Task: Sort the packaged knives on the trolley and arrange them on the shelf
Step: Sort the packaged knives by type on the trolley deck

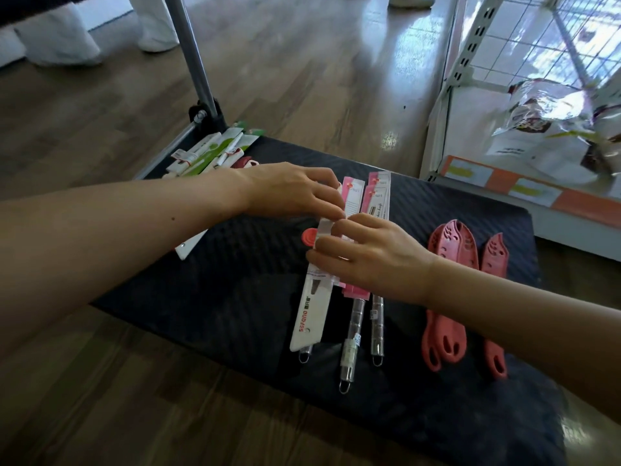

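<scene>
On the black trolley deck (235,290) lies a white-sleeved knife (309,314) marked with red letters, its red handle end (309,237) near my fingers. My left hand (292,190) pinches the sleeve's upper end. My right hand (373,257) holds the same package at its middle, fingers curled over it. Right beside it lie pink-carded knives with clear handles (353,327). Green-and-white packaged knives (215,149) are piled at the deck's far left corner. Red plastic knife sheaths (453,284) lie at the right.
The trolley's grey handle post (191,52) rises at the back left. A white shelf (504,176) with orange price strips stands at the right, holding bagged goods (554,109). A person's white trouser legs (60,38) stand on the wooden floor beyond.
</scene>
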Available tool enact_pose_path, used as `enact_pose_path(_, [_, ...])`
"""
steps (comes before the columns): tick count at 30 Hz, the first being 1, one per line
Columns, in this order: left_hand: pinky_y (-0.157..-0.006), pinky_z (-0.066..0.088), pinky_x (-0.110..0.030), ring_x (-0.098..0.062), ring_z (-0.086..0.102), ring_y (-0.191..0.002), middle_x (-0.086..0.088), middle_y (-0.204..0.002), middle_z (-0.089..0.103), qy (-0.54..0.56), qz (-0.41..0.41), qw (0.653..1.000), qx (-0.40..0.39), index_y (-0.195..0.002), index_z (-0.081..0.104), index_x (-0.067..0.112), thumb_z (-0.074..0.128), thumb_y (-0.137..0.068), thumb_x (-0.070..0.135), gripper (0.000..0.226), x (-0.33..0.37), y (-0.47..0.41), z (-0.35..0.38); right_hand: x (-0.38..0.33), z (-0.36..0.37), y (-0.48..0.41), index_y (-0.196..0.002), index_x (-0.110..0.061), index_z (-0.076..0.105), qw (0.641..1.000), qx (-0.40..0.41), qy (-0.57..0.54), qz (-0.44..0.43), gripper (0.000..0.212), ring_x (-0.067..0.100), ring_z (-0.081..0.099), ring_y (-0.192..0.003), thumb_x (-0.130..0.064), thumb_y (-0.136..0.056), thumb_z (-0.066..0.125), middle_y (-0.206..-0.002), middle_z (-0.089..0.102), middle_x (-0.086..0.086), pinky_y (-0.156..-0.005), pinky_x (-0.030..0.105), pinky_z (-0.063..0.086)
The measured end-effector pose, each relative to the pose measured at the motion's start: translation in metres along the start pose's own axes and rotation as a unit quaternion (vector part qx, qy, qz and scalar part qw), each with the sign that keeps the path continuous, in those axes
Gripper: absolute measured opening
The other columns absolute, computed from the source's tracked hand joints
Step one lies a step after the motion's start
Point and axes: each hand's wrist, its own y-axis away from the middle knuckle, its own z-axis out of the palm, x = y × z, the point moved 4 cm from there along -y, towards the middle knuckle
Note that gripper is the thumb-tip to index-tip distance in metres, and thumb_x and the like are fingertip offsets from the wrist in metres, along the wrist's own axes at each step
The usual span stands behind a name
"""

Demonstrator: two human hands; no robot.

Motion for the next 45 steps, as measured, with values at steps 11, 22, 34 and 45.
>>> enact_pose_path(11, [-0.065, 0.056, -0.033, -0.025, 0.064, -0.095, -0.004, -0.112, 0.066, -0.074, -0.018, 0.997, -0.012, -0.117, 0.044, 0.022, 0.055, -0.084, 0.024, 0.035, 0.012, -0.007, -0.015, 0.008, -0.03, 0.013, -0.101, -0.014, 0.072, 0.984, 0.097, -0.092, 0.115, 0.02, 0.017, 0.064, -0.089, -0.02, -0.088, 0.058, -0.092, 0.071, 0.001, -0.069, 0.029, 0.054])
enact_pose_path(22, [-0.1, 0.039, -0.039, -0.018, 0.035, -0.129, 0.006, -0.143, 0.039, -0.074, -0.258, 0.936, -0.229, -0.139, 0.033, 0.029, 0.04, -0.095, 0.038, 0.045, -0.013, 0.059, 0.0, 0.022, -0.013, -0.012, -0.102, -0.007, 0.064, 0.796, 0.153, -0.386, 0.44, 0.021, 0.009, 0.063, -0.087, -0.019, -0.084, 0.064, -0.092, 0.066, -0.006, -0.073, 0.018, 0.054])
enact_pose_path(34, [-0.087, 0.044, -0.039, -0.024, 0.039, -0.123, -0.002, -0.132, 0.049, 0.002, -0.535, 0.815, -0.223, -0.132, 0.04, 0.021, 0.045, -0.093, 0.037, 0.043, -0.026, 0.116, 0.01, 0.009, 0.048, -0.028, -0.096, -0.014, 0.06, 0.528, 0.057, -0.582, 0.616, 0.011, 0.014, 0.068, -0.079, -0.011, -0.086, 0.063, -0.09, 0.069, 0.004, -0.062, 0.02, 0.058])
enact_pose_path(45, [-0.09, 0.042, -0.041, -0.024, 0.038, -0.124, -0.002, -0.132, 0.049, 0.045, -0.555, 0.805, -0.204, -0.13, 0.044, 0.02, 0.045, -0.092, 0.041, 0.044, -0.033, 0.136, 0.024, 0.002, 0.084, -0.026, -0.104, -0.01, 0.058, 0.552, -0.068, -0.513, 0.655, 0.027, 0.012, 0.07, -0.069, -0.02, -0.081, 0.069, -0.091, 0.07, 0.008, -0.064, 0.023, 0.058])
